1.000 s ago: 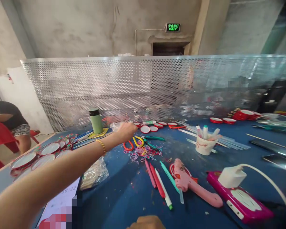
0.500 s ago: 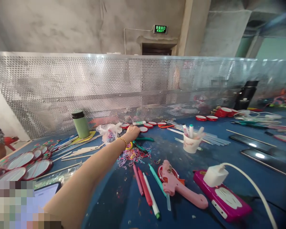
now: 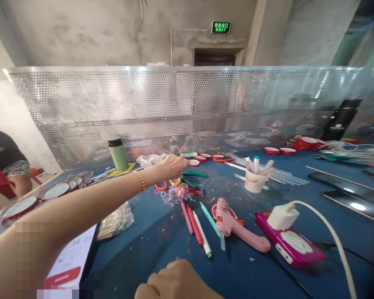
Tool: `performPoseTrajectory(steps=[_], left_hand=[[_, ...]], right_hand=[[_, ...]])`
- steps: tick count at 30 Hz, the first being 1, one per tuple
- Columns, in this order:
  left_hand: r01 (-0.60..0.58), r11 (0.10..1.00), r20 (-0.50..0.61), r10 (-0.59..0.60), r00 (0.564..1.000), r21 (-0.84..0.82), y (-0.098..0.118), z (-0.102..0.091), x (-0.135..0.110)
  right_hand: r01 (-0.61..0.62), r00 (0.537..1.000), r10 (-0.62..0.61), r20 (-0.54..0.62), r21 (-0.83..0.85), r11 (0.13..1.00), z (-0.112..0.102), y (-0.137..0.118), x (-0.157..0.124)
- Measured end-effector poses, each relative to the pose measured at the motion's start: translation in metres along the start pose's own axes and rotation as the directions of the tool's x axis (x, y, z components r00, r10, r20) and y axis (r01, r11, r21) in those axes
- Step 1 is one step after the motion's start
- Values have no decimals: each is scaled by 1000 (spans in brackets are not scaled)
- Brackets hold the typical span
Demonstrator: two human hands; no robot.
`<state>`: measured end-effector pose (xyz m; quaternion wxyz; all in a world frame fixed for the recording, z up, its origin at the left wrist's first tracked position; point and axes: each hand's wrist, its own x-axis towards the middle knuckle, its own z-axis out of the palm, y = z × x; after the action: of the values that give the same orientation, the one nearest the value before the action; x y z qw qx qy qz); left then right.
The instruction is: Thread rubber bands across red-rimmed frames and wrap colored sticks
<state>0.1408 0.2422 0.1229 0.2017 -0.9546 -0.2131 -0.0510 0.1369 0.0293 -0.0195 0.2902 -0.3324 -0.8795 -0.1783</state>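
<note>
My left hand [image 3: 174, 165], with a gold bead bracelet at the wrist, reaches across to the far side of the table. Its fingers are bent together beside a white disc with a red rim [image 3: 193, 162]; what they hold, if anything, is hidden. Just in front of this hand lie a pile of coloured cords [image 3: 180, 192], a yellow ring [image 3: 175, 182] and dark green pliers [image 3: 195, 174]. At the bottom edge my right hand [image 3: 176, 282] is curled with knuckles up; its fingertips are out of sight. Several pens [image 3: 193, 226] and a pink glue gun [image 3: 237, 230] lie beyond it.
A green bottle [image 3: 118, 154] stands at the back left. A paper cup with markers [image 3: 255, 182] is right of centre. A magenta power strip [image 3: 294, 245] and two dark phones [image 3: 345, 203] lie on the right. A perforated metal screen [image 3: 143, 108] borders the back.
My right hand has come into view at the bottom. My left forearm lies lower and more across the view, while its hand stays near the red-rimmed discs. The camera has turned slightly left.
</note>
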Motion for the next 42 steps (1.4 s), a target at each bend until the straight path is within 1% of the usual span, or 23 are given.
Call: performPoseTrajectory(steps=[3,5,6,8,10,11,12,13,15,17,18,19,21,23,25,26,28,31,32,33,34,38,42], left_hand=[[-79,997,-32,80,996,17,20,-20,-50],[-145,989,-41,145,989,14,36,-30,-91],[-159,987,-24,159,987,-10,45,-33,-113],[-154,985,-14,154,988,-80,62,-38,-156],[-137,977,3,139,990,-165,77,-39,-195],[-120,972,-15,120,993,-203,84,-39,-211],[-110,965,-38,104,994,-237,90,-39,-225],[-112,957,-46,104,994,-266,95,-38,-235],[-127,949,-66,112,991,-290,104,-37,-248],[-158,952,-89,140,986,-263,111,-34,-252],[-185,955,-103,165,981,-233,113,-32,-252],[-217,956,-119,196,973,-199,115,-29,-251],[-255,956,-139,236,962,-143,118,-21,-249],[-248,962,-164,227,960,-117,122,-13,-249],[-234,967,-234,206,950,-97,126,-4,-249],[-229,970,-294,196,936,-83,128,1,-249],[-182,982,-450,138,882,-56,133,10,-247],[-73,995,-667,12,745,-63,139,22,-242],[-50,996,-714,-18,700,-74,141,25,-240],[-37,996,-744,-38,667,-83,141,27,-239],[-31,995,-761,-49,647,-90,142,29,-238],[-11,994,-773,-79,630,-110,140,29,-237],[-17,994,-775,-77,628,-112,138,28,-237]], right_hand=[[-5,994,-1,-107,-51,999,-7,-1,6],[-14,997,15,-79,11,1000,-24,-3,11],[-12,997,17,-80,53,999,-35,-5,14],[-26,999,29,-17,149,988,-64,-8,19],[-131,989,116,86,186,974,-96,-10,24],[-196,978,177,111,194,961,-112,-9,26],[-266,959,238,157,197,944,-126,-6,27],[-293,951,263,162,209,933,-138,0,28],[-396,918,388,80,152,906,-156,19,31],[-488,873,488,-7,22,873,-162,46,35],[-512,859,511,-40,-39,858,-162,61,37],[-532,846,531,-38,-104,840,-159,74,40],[-544,822,564,75,-188,818,-151,97,47],[-547,786,593,175,-249,799,-141,113,55],[-536,768,600,223,-287,794,-129,122,62],[-536,759,604,242,-294,791,-123,125,65],[-517,749,594,295,-301,801,-109,128,71],[-406,755,515,406,-328,853,-86,134,79],[-368,754,489,439,-335,867,-78,137,81],[-338,750,470,466,-340,877,-71,139,83],[-314,745,455,489,-344,885,-64,141,86],[-238,710,409,574,-350,906,-47,146,92],[-192,679,385,625,-356,915,-41,145,95]])
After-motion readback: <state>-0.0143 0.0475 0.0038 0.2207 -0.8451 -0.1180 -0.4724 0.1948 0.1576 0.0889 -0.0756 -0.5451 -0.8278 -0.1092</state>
